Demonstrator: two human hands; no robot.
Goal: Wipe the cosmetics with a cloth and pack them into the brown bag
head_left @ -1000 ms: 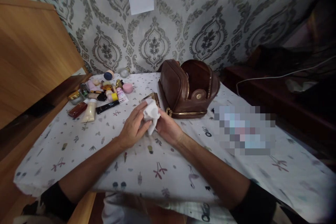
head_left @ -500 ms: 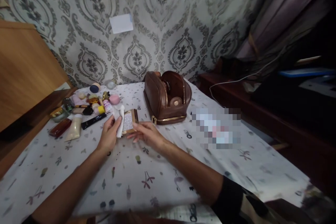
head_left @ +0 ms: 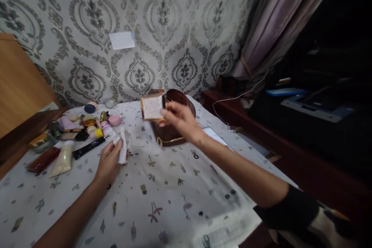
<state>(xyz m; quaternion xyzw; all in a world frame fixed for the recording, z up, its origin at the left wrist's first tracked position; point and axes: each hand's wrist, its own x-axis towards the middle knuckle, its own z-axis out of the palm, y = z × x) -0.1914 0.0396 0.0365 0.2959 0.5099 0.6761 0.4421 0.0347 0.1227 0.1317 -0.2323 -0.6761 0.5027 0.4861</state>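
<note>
Holding, right hand [head_left: 181, 121]: gold-edged flat case [head_left: 153, 107], pinched at its right edge, face tilted to camera.
Case position: raised, overlapping brown bag [head_left: 171, 139] in view; gap to bag can't be told.
Left hand [head_left: 108, 162]: fingers closed on crumpled white cloth [head_left: 123, 148], low over patterned tablecloth [head_left: 130, 201].
Left of cloth: black tube [head_left: 89, 148], cream tube [head_left: 64, 158], red-brown item [head_left: 43, 160].
Phone [head_left: 216, 138]: partly behind right forearm.

The flat, squarish case [head_left: 153, 107] has gold-coloured edges and a pale, shiny face; it is raised off the surface [head_left: 171, 186], pinched in the right fingers [head_left: 167, 115], overlapping the brown bag [head_left: 168, 133] in view. The cloth [head_left: 123, 148] is white, soft and crumpled, bunched in the left fingers [head_left: 116, 148], near the black tube [head_left: 89, 148].
</note>
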